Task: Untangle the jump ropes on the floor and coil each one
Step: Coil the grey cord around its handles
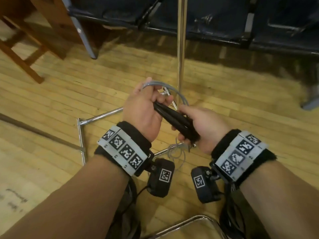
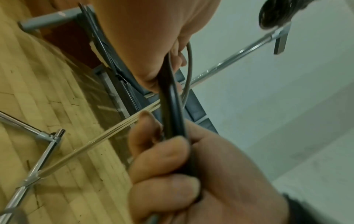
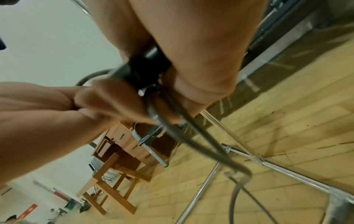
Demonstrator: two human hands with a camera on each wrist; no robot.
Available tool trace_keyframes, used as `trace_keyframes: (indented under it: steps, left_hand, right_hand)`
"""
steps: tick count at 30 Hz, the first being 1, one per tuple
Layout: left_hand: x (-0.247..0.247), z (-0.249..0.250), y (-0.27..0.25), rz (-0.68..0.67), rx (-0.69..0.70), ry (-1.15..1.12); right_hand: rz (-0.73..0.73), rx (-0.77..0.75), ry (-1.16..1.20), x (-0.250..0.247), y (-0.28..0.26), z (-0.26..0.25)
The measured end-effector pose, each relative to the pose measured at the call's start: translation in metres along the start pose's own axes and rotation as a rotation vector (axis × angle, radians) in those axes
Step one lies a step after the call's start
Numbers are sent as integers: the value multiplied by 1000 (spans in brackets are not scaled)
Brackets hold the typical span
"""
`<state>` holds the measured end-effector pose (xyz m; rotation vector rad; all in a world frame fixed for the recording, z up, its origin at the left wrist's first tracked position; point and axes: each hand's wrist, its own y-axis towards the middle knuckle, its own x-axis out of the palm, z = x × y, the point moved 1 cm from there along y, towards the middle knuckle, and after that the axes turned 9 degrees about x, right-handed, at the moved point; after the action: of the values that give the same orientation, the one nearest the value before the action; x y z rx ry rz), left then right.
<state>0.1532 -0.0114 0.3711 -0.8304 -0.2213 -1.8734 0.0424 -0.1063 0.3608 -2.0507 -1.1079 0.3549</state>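
Observation:
I hold one jump rope above the wooden floor. Its two black handles (image 1: 172,116) lie side by side between my hands. My left hand (image 1: 151,102) grips their narrow ends together with loops of the thin grey cable (image 1: 174,89), which arches over to my right hand (image 1: 191,123). That hand grips the handles' thick ends. More grey cable loops (image 1: 177,152) hang below it. The left wrist view shows the handles (image 2: 172,109) running from my left hand (image 2: 153,63) down into the right hand (image 2: 168,169). In the right wrist view the cable (image 3: 193,145) trails down past both hands.
A chrome stand rises right behind my hands, with its pole (image 1: 182,40) upright and its base bars (image 1: 81,140) on the floor. Wooden furniture (image 1: 25,49) stands far left, a row of dark seats (image 1: 207,23) at the back. A chrome frame (image 1: 189,221) lies close at the bottom.

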Motion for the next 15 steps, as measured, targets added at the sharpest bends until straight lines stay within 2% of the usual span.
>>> trace_keyframes:
  steps: [2, 5, 7, 8, 11, 13, 15]
  left_hand:
    - [-4, -6, 9, -118, 62, 217]
    - [-15, 2, 18, -441, 167, 840]
    - [-25, 8, 20, -658, 156, 1253]
    - [-27, 10, 20, -757, 106, 1384]
    - [-26, 4, 12, -933, -88, 1542]
    - [-21, -8, 3, -1061, -140, 1676]
    - [-17, -20, -4, -1129, -161, 1645]
  right_hand:
    - [109, -54, -58, -9, 10, -7]
    - [208, -197, -291, -25, 18, -25]
    - [240, -243, -542, -37, 23, -32]
    - [242, -244, -680, -42, 25, -32]
    - [180, -205, -937, -43, 29, -26]
    - [134, -190, -990, -33, 32, -18]
    - [114, -201, -990, -21, 36, -13]
